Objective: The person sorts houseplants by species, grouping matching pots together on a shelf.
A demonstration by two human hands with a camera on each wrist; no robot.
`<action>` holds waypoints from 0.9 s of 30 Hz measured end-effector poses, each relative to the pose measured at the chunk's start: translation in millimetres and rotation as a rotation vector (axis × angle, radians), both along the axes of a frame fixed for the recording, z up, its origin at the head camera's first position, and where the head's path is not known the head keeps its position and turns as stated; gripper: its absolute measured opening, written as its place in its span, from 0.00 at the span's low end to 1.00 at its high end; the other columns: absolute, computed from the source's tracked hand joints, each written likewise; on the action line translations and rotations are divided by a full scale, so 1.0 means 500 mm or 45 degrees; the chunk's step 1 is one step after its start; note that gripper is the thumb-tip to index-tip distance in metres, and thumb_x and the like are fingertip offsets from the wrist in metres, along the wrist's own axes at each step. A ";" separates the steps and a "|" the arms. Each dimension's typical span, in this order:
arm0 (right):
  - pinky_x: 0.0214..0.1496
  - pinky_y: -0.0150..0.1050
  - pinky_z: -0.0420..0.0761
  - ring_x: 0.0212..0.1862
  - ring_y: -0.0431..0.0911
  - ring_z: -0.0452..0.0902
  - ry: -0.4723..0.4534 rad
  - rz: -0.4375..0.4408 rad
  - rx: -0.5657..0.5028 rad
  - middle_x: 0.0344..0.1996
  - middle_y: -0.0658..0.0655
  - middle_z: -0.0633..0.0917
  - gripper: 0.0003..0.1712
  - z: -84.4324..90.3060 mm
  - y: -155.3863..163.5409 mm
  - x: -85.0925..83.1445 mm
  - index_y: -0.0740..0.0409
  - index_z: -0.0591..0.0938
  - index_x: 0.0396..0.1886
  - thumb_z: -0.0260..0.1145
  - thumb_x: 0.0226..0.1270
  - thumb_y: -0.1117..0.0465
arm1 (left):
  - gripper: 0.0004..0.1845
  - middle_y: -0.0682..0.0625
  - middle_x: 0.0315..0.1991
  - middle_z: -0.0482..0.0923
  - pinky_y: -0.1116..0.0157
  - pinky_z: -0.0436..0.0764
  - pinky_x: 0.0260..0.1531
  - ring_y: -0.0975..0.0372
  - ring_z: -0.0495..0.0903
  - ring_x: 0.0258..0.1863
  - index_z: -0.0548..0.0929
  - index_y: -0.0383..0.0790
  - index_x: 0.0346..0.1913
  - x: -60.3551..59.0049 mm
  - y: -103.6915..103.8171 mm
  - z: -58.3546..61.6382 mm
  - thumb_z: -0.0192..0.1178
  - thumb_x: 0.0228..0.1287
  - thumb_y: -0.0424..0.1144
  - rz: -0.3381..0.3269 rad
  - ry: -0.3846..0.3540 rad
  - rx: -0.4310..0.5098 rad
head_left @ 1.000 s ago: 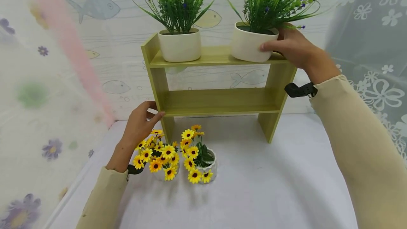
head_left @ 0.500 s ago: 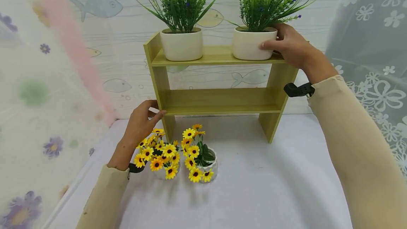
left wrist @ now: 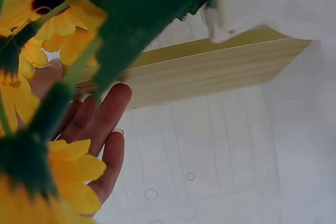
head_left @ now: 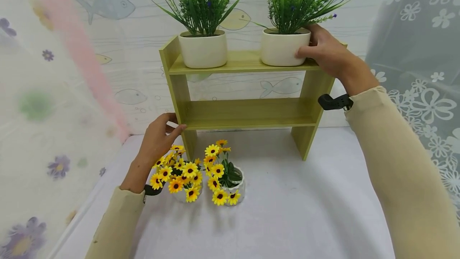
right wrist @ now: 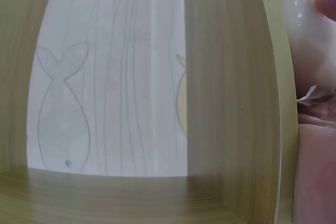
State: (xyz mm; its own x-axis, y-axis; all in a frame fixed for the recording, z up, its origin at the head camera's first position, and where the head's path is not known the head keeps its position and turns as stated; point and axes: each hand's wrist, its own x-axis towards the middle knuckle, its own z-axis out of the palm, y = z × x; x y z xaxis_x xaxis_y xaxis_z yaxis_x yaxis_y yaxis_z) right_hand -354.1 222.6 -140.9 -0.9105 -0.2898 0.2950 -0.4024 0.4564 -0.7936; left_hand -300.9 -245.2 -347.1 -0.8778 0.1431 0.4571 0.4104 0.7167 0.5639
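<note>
A yellow-green two-tier shelf [head_left: 244, 114] stands on the table. On its top board sit two white oval pots of purple-flowered grass, the left pot [head_left: 203, 52] apart from my hands. My right hand [head_left: 328, 57] grips the right flower pot [head_left: 282, 49] by its right end, thumb on the front and fingers behind. That pot stands upright on the board. My left hand [head_left: 157, 139] holds the shelf's left side panel [head_left: 178, 95], thumb at its front edge and the other fingers on the outer side. In the left wrist view, the fingers [left wrist: 113, 106] show beside the panel, partly behind yellow flowers.
Two small white pots of yellow daisy-like flowers, the left one [head_left: 179, 175] and the right one [head_left: 235, 189], stand on the white-covered table [head_left: 287, 219] before the shelf. The left forearm is close to the left flowers. A fish-patterned wall covering [head_left: 108, 6] hangs behind.
The right flower pot has shifted slightly left and gone from tilted to upright, my right hand moving with it. My left hand keeps its place on the shelf.
</note>
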 end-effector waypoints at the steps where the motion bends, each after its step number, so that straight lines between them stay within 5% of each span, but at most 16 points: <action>1: 0.73 0.49 0.68 0.68 0.52 0.69 0.000 -0.005 0.000 0.75 0.61 0.67 0.48 0.000 -0.001 0.002 0.49 0.50 0.86 0.62 0.71 0.59 | 0.28 0.41 0.58 0.80 0.44 0.88 0.50 0.46 0.87 0.49 0.75 0.35 0.70 -0.001 -0.001 -0.001 0.63 0.79 0.52 -0.003 -0.001 -0.001; 10: 0.71 0.48 0.68 0.74 0.52 0.67 0.070 -0.121 -0.038 0.80 0.61 0.64 0.51 -0.008 -0.008 0.023 0.47 0.47 0.87 0.59 0.70 0.63 | 0.28 0.41 0.59 0.80 0.45 0.88 0.49 0.47 0.87 0.49 0.75 0.35 0.70 -0.012 -0.007 -0.003 0.62 0.79 0.52 -0.035 0.002 -0.001; 18: 0.84 0.46 0.59 0.82 0.50 0.59 0.213 -0.222 -0.153 0.82 0.58 0.63 0.50 -0.031 -0.012 0.056 0.51 0.50 0.86 0.64 0.71 0.62 | 0.28 0.41 0.58 0.80 0.45 0.88 0.49 0.47 0.87 0.49 0.76 0.35 0.69 -0.014 -0.010 -0.005 0.62 0.79 0.53 -0.042 -0.001 -0.002; 23: 0.83 0.39 0.61 0.79 0.48 0.64 0.406 -0.238 -0.389 0.77 0.59 0.67 0.45 -0.066 -0.018 0.087 0.54 0.57 0.82 0.64 0.69 0.67 | 0.27 0.42 0.57 0.81 0.46 0.88 0.49 0.47 0.87 0.49 0.76 0.36 0.68 -0.013 -0.011 -0.002 0.63 0.79 0.51 -0.033 0.000 -0.003; 27: 0.81 0.40 0.63 0.76 0.52 0.66 0.582 -0.143 -0.630 0.70 0.61 0.70 0.38 -0.107 -0.019 0.112 0.62 0.65 0.74 0.62 0.63 0.77 | 0.26 0.42 0.57 0.81 0.46 0.89 0.48 0.47 0.87 0.48 0.77 0.35 0.67 -0.012 -0.007 0.003 0.64 0.78 0.50 -0.035 0.004 -0.002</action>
State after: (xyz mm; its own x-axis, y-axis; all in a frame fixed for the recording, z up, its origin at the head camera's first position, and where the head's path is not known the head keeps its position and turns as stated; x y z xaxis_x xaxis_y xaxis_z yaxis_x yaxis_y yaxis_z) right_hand -298.2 213.1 -194.5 -0.6795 0.0676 0.7306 -0.7182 0.1424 -0.6811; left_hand -306.8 -248.8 -345.9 -0.8721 0.1678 0.4596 0.4318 0.7058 0.5616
